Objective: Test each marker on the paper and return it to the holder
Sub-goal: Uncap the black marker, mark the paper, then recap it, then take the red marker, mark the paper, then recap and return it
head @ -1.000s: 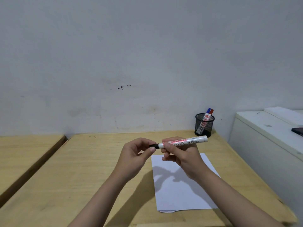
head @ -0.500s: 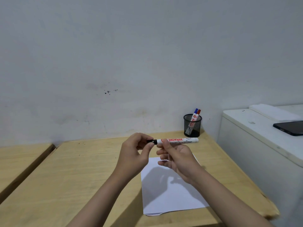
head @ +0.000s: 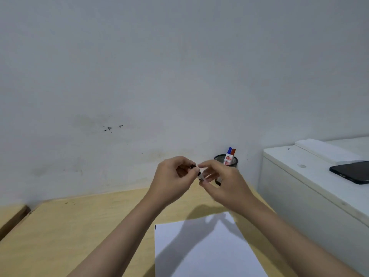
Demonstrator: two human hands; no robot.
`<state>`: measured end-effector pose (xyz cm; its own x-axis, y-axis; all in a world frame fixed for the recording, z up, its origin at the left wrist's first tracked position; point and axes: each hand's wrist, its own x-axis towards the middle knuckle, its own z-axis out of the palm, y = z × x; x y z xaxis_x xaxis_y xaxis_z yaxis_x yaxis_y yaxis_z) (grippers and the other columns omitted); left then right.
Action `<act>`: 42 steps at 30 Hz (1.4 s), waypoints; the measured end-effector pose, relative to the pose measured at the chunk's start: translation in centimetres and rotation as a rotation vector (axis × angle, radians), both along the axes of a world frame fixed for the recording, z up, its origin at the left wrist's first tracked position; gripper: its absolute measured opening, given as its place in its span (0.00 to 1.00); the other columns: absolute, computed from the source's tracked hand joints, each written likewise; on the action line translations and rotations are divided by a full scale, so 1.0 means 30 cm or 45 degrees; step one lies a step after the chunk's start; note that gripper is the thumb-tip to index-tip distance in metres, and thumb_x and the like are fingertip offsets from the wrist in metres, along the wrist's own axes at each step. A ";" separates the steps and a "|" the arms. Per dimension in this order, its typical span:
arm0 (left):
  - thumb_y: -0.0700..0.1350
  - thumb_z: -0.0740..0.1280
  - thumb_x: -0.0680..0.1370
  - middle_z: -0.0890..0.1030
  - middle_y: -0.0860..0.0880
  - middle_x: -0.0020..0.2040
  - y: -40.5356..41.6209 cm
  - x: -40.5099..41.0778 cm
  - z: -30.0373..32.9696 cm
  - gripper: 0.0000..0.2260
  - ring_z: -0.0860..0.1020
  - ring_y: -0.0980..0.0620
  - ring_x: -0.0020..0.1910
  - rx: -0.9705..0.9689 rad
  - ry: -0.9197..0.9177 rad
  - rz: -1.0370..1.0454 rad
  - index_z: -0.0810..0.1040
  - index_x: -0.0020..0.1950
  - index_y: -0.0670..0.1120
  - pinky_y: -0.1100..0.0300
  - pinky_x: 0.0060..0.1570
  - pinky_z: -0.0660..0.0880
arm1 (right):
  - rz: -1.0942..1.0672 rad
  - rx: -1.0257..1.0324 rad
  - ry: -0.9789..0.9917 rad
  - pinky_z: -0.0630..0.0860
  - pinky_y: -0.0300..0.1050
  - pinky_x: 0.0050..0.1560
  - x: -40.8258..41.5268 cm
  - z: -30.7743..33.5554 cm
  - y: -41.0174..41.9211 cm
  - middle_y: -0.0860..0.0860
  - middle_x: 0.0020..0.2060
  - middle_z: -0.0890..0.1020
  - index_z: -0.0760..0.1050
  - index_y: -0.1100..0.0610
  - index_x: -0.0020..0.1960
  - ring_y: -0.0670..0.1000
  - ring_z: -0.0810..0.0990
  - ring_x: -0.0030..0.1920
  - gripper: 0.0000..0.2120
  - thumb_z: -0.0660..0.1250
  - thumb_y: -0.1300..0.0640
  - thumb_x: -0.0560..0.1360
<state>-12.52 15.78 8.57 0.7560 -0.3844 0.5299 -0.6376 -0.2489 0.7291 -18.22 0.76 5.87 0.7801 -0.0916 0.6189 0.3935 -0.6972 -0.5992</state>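
Note:
My left hand (head: 173,178) pinches a small black cap (head: 192,167) at chest height above the desk. Close beside it, my right hand (head: 225,184) is wrapped around a white marker (head: 201,177), of which only a short end with a dark tip shows between the fingers. The two hands nearly touch. A white sheet of paper (head: 203,248) lies on the wooden desk below them, with a short black stroke near its top left corner. A black mesh holder (head: 229,159) stands by the wall behind my right hand, with a blue-capped and a red-capped marker (head: 230,153) in it.
The wooden desk (head: 79,232) meets a grey wall at the back. A white cabinet (head: 311,188) stands to the right with a dark phone (head: 353,171) and a white pad on top. A second wooden surface lies at far left across a gap.
The marker, earlier held level with its barrel in plain sight, is now mostly hidden inside my right hand. Both hands sit higher in view, and the view has tilted.

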 end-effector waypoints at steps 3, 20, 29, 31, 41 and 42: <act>0.47 0.71 0.72 0.83 0.51 0.40 -0.116 0.094 -0.025 0.08 0.80 0.59 0.38 -0.032 -0.024 0.035 0.81 0.48 0.45 0.75 0.38 0.71 | -0.140 0.188 -0.090 0.77 0.33 0.41 0.068 0.021 -0.120 0.47 0.35 0.81 0.70 0.43 0.62 0.44 0.80 0.32 0.26 0.71 0.62 0.70; 0.51 0.69 0.73 0.81 0.45 0.56 -0.528 0.431 -0.284 0.16 0.78 0.49 0.56 0.199 0.077 0.208 0.80 0.54 0.42 0.61 0.50 0.71 | -0.709 0.258 0.247 0.74 0.46 0.31 0.467 -0.120 -0.511 0.57 0.33 0.81 0.69 0.56 0.52 0.52 0.79 0.33 0.19 0.71 0.66 0.65; 0.50 0.74 0.68 0.83 0.46 0.53 -0.549 0.460 -0.268 0.17 0.79 0.51 0.52 0.176 0.048 0.167 0.81 0.52 0.42 0.65 0.46 0.70 | -0.973 -0.106 0.502 0.70 0.57 0.59 0.532 -0.115 -0.549 0.57 0.58 0.73 0.72 0.55 0.60 0.59 0.73 0.58 0.22 0.68 0.47 0.69; 0.50 0.74 0.68 0.82 0.46 0.54 -0.547 0.465 -0.268 0.18 0.79 0.51 0.53 0.177 0.054 0.165 0.81 0.53 0.41 0.65 0.46 0.70 | -1.041 -0.238 0.569 0.65 0.59 0.61 0.544 -0.107 -0.546 0.58 0.57 0.73 0.75 0.56 0.55 0.61 0.71 0.59 0.18 0.65 0.46 0.71; 0.50 0.71 0.71 0.80 0.46 0.53 -0.538 0.440 -0.262 0.14 0.76 0.49 0.54 0.301 0.051 0.137 0.79 0.51 0.42 0.60 0.49 0.71 | -0.761 0.090 0.157 0.57 0.58 0.70 0.476 -0.044 -0.468 0.50 0.52 0.72 0.79 0.47 0.42 0.57 0.67 0.63 0.04 0.72 0.51 0.67; 0.50 0.70 0.72 0.79 0.46 0.52 -0.530 0.431 -0.258 0.13 0.76 0.50 0.54 0.299 0.062 0.121 0.79 0.51 0.43 0.61 0.49 0.70 | -0.660 0.165 0.048 0.61 0.48 0.67 0.448 -0.028 -0.453 0.49 0.50 0.73 0.79 0.47 0.40 0.56 0.68 0.63 0.04 0.73 0.53 0.67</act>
<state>0.41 -0.13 0.83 0.8169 -0.4190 0.3964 -0.5689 -0.4722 0.6733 -4.78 -12.83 5.04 0.6338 -0.5450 0.5489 -0.0067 -0.7135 -0.7006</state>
